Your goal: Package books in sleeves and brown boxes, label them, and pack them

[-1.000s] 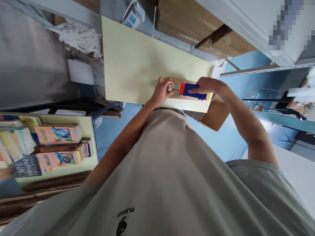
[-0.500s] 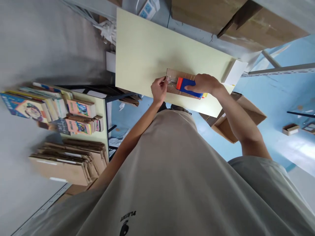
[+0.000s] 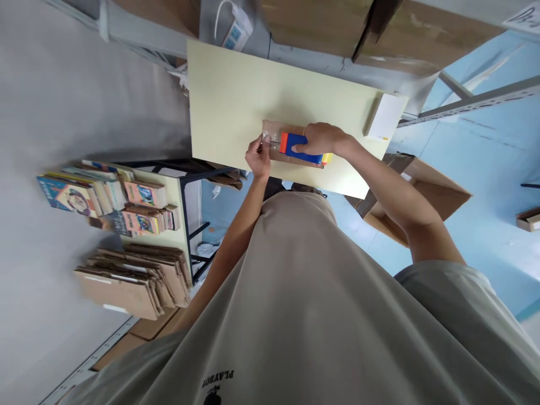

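A small brown cardboard box [image 3: 300,161] lies flat on the pale yellow tabletop [image 3: 228,95], with shiny clear tape [image 3: 272,134] over its left end. My right hand [image 3: 323,139] is wrapped round a blue tape dispenser [image 3: 306,151] with an orange front, which rests over the middle of the box. At the box's left end my left hand [image 3: 259,157] is closed, its thumb and fingers gripping the corner by the tape. The underside of the box and the tape roll are hidden.
A white box [image 3: 385,116] sits at the table's right end. Behind the table are a power strip [image 3: 237,35] and large cartons [image 3: 316,28]. On the left, a shelf holds books [image 3: 76,194] and flattened cardboard [image 3: 122,287]. An open carton [image 3: 426,194] stands on the floor at right.
The view has shifted, so the table, box and hands appear further left. Both hands keep their grip, and the dispenser sits at about the same place on the box.
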`<state>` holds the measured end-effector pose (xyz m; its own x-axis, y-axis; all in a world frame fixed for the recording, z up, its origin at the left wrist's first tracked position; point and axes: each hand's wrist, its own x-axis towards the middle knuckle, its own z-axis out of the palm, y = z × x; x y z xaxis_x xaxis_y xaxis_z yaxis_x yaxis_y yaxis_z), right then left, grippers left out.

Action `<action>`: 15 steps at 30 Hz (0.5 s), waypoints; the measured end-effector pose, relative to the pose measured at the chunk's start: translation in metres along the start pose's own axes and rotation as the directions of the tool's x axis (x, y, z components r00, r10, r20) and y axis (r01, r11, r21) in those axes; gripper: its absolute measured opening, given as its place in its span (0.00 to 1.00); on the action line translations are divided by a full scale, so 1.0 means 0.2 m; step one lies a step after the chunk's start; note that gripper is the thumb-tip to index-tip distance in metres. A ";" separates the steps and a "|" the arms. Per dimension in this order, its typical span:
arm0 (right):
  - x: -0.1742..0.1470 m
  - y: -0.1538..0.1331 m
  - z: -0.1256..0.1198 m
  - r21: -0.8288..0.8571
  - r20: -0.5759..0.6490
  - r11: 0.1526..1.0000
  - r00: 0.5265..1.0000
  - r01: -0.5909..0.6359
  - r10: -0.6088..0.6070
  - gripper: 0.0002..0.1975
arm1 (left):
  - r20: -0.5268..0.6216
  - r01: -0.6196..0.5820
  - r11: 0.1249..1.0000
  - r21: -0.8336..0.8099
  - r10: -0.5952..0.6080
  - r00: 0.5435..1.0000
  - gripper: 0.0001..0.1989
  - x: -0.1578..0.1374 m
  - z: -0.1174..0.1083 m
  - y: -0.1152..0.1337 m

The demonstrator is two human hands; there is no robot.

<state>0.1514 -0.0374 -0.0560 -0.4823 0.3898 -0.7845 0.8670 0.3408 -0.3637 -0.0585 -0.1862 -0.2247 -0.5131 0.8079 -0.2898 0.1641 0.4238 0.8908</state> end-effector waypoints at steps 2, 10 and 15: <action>-0.04 0.04 0.00 0.019 -0.003 1.000 1.000 0.006 -0.006 0.39 | -0.065 0.016 1.000 0.002 -0.016 0.998 0.20 0.00 0.03 0.00; -0.47 0.47 -0.04 0.068 0.090 0.992 0.990 -0.111 0.104 0.46 | -0.161 -0.017 1.000 -0.014 0.015 0.987 0.24 0.02 0.06 -0.06; -0.62 0.70 -0.02 0.117 0.150 0.980 0.978 -0.163 0.144 0.44 | -0.137 -0.037 0.999 -0.027 0.033 0.990 0.29 0.01 0.05 -0.04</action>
<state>0.3320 -0.0338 -0.0071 -0.3276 0.3020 -0.8953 0.9425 0.1704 -0.2874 -0.0521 -0.1831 -0.2370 -0.6177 0.7579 -0.2099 0.1601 0.3826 0.9099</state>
